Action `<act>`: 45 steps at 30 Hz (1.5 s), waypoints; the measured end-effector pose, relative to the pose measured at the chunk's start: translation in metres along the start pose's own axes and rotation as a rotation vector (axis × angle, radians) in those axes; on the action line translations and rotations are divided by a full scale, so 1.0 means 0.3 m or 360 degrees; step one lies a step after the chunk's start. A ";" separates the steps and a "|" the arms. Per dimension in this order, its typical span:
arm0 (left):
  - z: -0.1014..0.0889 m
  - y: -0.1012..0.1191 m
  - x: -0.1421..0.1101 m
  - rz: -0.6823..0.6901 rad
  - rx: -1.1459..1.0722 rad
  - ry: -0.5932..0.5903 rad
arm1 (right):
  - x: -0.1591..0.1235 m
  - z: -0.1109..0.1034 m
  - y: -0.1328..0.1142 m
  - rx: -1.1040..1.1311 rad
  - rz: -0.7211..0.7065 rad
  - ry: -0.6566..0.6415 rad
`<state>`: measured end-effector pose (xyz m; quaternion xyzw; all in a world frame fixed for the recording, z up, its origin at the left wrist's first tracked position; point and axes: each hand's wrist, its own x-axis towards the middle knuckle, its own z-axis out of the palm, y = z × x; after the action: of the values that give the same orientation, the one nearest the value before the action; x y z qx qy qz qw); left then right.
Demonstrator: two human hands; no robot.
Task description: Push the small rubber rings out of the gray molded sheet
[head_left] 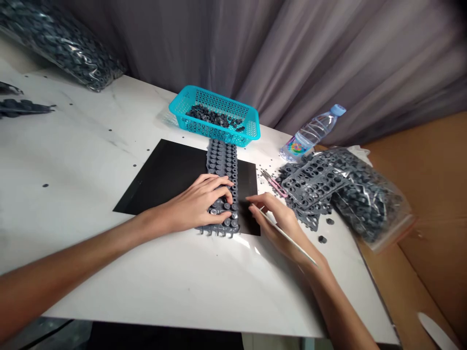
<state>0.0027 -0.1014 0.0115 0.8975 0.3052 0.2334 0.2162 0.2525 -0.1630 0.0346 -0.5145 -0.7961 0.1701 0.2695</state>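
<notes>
Here's the left hand [204,201], laid across the dark grey strip of moulded rubber with rows of round caps [222,158], fingers bent, thumb and forefinger on either side of a cap; whether that grip pinches it, I can't tell. The strip lies lengthwise on a flat black rectangular sheet [168,170], its near end poking past the sheet's edge onto the white marbled worktop [91,165]. And over on the right, the right hand [280,226] has its grip clamped on a slim whitish stick [292,240], fingertips just beside the strip! At the far end sits a turquoise perforated plastic basket [254,130] with small dark pieces [209,116] inside. Right of the sheet: pink-handled metal snips [276,184], perforated grey rubber sheets [314,184] and a clear plastic bottle with a blue cap [315,129].
</notes>
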 end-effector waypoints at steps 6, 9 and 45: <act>0.004 -0.007 0.004 0.0043 0.0028 0.0005 | -0.002 -0.001 -0.042 0.0117 -0.0178 -0.0113; 0.007 -0.011 0.004 0.0046 0.0015 0.0014 | 0.000 0.010 -0.031 0.0079 -0.0267 -0.0099; 0.019 -0.012 -0.001 0.0044 0.0031 0.0007 | -0.007 0.057 -0.002 -0.0527 -0.0167 0.0185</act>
<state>0.0040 -0.1006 0.0051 0.9032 0.2956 0.2354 0.2035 0.2424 -0.1652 0.0208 -0.5187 -0.8220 -0.0077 0.2350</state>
